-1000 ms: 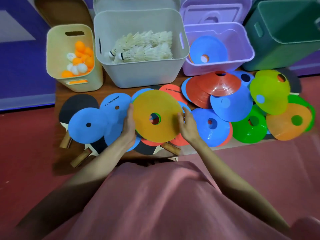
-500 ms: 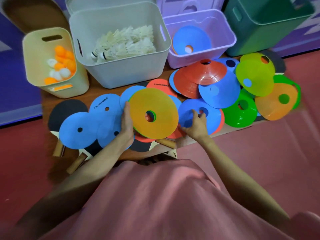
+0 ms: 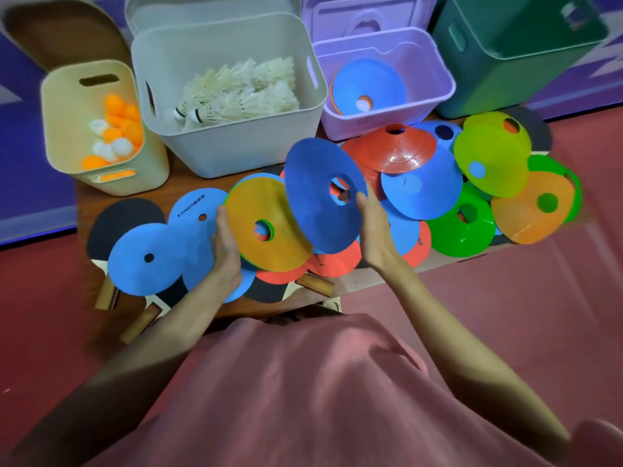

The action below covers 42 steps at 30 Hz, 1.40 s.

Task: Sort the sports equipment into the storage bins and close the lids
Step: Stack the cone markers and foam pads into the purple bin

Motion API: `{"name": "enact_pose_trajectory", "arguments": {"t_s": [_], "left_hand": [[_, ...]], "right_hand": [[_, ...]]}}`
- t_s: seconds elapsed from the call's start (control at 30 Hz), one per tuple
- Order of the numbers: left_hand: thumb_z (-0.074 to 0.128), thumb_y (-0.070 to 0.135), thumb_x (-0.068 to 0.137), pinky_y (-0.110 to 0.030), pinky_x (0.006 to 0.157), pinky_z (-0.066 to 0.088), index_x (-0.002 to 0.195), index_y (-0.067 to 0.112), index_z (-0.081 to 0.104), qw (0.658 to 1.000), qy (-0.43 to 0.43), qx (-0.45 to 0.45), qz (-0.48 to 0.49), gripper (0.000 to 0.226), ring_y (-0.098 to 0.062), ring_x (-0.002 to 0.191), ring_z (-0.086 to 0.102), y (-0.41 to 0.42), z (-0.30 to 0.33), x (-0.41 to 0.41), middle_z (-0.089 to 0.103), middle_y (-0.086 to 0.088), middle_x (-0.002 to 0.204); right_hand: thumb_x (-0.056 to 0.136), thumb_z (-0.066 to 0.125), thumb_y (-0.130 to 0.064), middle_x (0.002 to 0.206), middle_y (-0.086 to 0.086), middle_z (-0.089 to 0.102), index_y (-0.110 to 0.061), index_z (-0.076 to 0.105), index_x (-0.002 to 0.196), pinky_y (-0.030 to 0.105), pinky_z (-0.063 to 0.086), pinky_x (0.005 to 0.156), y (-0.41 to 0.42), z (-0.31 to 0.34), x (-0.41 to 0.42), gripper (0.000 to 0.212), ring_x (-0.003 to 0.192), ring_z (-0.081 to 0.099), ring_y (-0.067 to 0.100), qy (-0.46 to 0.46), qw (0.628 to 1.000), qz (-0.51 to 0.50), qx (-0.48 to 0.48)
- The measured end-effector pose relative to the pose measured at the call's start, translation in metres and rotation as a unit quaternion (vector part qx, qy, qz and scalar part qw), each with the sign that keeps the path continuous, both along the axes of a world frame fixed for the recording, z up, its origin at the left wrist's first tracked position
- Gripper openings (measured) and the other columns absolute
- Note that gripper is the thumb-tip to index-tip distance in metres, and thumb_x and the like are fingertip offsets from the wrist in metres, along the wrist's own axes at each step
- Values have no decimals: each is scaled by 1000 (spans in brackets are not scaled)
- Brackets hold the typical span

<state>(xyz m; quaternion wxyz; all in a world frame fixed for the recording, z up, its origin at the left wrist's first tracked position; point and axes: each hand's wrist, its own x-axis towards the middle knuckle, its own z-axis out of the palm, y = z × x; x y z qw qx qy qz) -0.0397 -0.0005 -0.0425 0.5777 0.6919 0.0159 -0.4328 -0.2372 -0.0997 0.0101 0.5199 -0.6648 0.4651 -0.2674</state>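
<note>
My right hand point(image 3: 372, 227) grips a blue disc cone point(image 3: 320, 193) by its right rim and holds it tilted up above the table. My left hand point(image 3: 226, 251) holds the left edge of an orange disc cone point(image 3: 266, 227) that tops a small stack. Several more cones in blue, red, green, yellow-green and orange lie heaped to the right, among them a red cone point(image 3: 394, 150). The lilac bin point(image 3: 435, 85) holds a blue cone point(image 3: 367, 82). Table tennis paddles point(image 3: 118, 217) lie under blue cones at the left.
A beige bin point(image 3: 64, 129) holds orange and white balls. A white bin point(image 3: 236, 150) holds shuttlecocks. A dark green bin point(image 3: 519, 72) stands at the back right. Lids lean behind the bins. The wooden table point(image 3: 188, 182) sits on a red floor.
My right hand has picked a blue cone up off the pile and raised it, tilted, toward the orange cone. My left hand still holds the orange stack.
</note>
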Motion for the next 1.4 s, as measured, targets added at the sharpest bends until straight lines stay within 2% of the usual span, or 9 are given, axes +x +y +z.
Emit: {"name": "enact_pose_trajectory", "arguments": {"t_s": [0.07, 0.2, 0.33, 0.47, 0.7, 0.8, 1.0, 1.17, 1.4], "left_hand": [[34, 59, 96, -40, 93, 52, 112, 29, 64, 1000, 3, -8, -12, 45, -16, 105, 65, -5, 1, -5, 69, 2, 111], [36, 63, 93, -35, 76, 57, 118, 24, 65, 998, 32, -34, -32, 54, -18, 101, 68, -18, 4, -17, 72, 2, 109], [43, 69, 83, -46, 96, 51, 120, 26, 64, 997, 52, -42, -39, 61, -20, 109, 64, -33, 4, -25, 69, 1, 116], [44, 68, 84, -43, 94, 52, 114, 28, 67, 995, 56, -51, -58, 55, -18, 108, 65, -51, 6, -36, 70, 2, 115], [38, 58, 95, -37, 88, 52, 108, 28, 67, 997, 55, -41, -43, 44, -15, 102, 66, -85, 8, -61, 72, 6, 108], [42, 59, 92, -39, 91, 53, 114, 22, 67, 997, 62, -43, -3, 50, -19, 105, 66, -95, 7, -69, 71, 3, 111], [53, 70, 75, -48, 102, 46, 124, 18, 62, 997, 59, -45, 35, 72, -22, 114, 62, -107, 7, -88, 67, -2, 122], [43, 59, 91, -42, 96, 49, 118, 19, 62, 995, 49, -64, 50, 52, -23, 115, 61, -111, 12, -103, 64, -5, 125], [49, 70, 76, -43, 97, 50, 116, 24, 66, 997, 15, -42, 69, 63, -16, 108, 65, -96, 10, -90, 69, 4, 116]], "right_hand": [[101, 28, -39, 101, -16, 64, -31, 63, 94, 30, 44, 98, -7, -4, 2, 37, 99, 58, -1, -34, 998, -28, 53], [102, 38, -27, 65, -14, 39, -23, 38, 68, 25, 31, 61, -20, -19, 0, 34, 60, 37, 2, 71, 995, -60, 36], [95, 50, -17, 88, 10, 44, -5, 47, 91, 30, 32, 74, -37, -47, -15, 13, 85, 44, 27, 201, 977, -31, -59], [96, 50, -20, 110, 20, 49, 2, 47, 120, 37, 36, 90, -56, -56, -28, 33, 108, 44, 32, 248, 967, 21, -58], [98, 45, -22, 90, 16, 49, -3, 51, 91, 35, 35, 77, -88, -59, -45, 21, 93, 48, 33, 250, 961, 104, -60], [97, 41, -16, 105, 21, 51, -3, 55, 109, 42, 38, 90, -118, -56, -59, 23, 102, 48, 37, 239, 958, 90, -127], [65, 63, -3, 150, 19, 28, -6, 26, 147, 43, 34, 95, -204, -59, -74, 90, 110, 43, 42, 429, 830, 190, -300], [66, 65, 0, 146, 22, 32, -6, 27, 146, 46, 38, 90, -230, -71, -68, 89, 108, 43, 41, 491, 766, 249, -333], [59, 68, -10, 131, 25, 44, -5, 41, 137, 45, 39, 86, -218, -50, -68, 83, 104, 44, 41, 416, 806, 225, -357]]}}
